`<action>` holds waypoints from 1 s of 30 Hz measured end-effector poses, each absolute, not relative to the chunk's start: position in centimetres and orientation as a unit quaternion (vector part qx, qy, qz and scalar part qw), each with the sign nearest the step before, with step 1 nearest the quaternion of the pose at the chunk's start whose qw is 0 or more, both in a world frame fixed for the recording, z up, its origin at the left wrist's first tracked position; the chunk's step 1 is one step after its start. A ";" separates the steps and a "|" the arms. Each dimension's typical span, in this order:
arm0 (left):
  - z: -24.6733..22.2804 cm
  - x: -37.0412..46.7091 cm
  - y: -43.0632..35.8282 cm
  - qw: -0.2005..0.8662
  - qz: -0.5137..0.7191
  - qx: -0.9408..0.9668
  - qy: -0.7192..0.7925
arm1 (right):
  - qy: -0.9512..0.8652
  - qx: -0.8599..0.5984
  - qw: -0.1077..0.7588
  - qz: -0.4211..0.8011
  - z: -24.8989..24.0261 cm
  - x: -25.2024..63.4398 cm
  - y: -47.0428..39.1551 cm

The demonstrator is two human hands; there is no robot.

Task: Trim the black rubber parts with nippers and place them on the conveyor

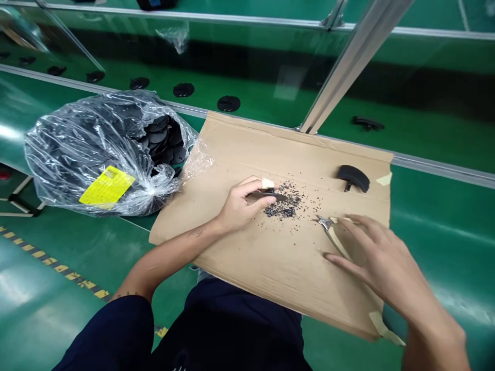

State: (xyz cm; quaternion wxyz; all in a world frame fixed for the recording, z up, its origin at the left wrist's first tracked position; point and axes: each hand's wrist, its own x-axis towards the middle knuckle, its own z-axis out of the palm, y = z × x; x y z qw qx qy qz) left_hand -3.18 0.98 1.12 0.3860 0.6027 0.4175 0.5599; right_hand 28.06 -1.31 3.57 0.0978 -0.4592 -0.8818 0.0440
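Observation:
My left hand [243, 203] pinches a black disc-shaped part [270, 196] over a pile of small black bits [288, 202]; one fingertip wears a pale cover. To the right, the fingers of my right hand [371, 252] are spread around a pair of nippers [334, 234] with light handles. The nippers' metal jaws point up and left, close to the scattered bits. Whether my right fingers touch the handles is hard to tell. A curved black part [353, 178] with a short stem rests on the cardboard sheet [240, 149], beyond my right hand.
A clear plastic bag [77, 149] full of black discs, with a yellow label [107, 184], lies at the left. Behind a metal rail [263, 123], several black parts sit on a green surface [270, 108]. A metal post [348, 72] rises at the cardboard's back edge.

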 end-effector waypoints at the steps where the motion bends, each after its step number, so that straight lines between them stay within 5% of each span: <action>1: 1.1 -3.2 1.1 0.388 0.556 0.606 0.417 | -0.879 -0.465 0.101 0.040 3.2 28.6 -1.6; 10: 2.1 -1.2 2.5 0.432 0.472 0.660 0.394 | -0.853 -0.509 0.083 0.084 4.5 29.0 -1.1; 19: 0.8 -1.9 2.6 0.323 0.511 0.712 0.357 | -0.785 -0.433 0.285 0.340 4.8 22.4 1.6; 30: -0.3 -2.1 3.1 0.279 0.519 0.734 0.337 | -0.840 -0.376 0.311 0.239 1.7 22.0 1.3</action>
